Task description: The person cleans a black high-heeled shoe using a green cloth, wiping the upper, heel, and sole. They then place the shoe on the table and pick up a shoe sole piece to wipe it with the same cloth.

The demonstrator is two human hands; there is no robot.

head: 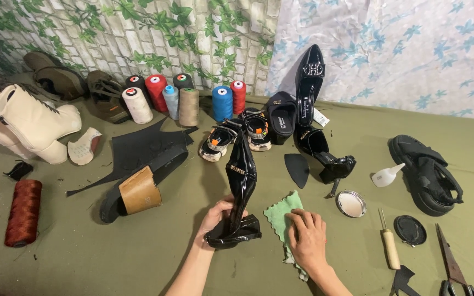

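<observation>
Shoe upright in closed left grip | right hand flat on cloth
</observation>
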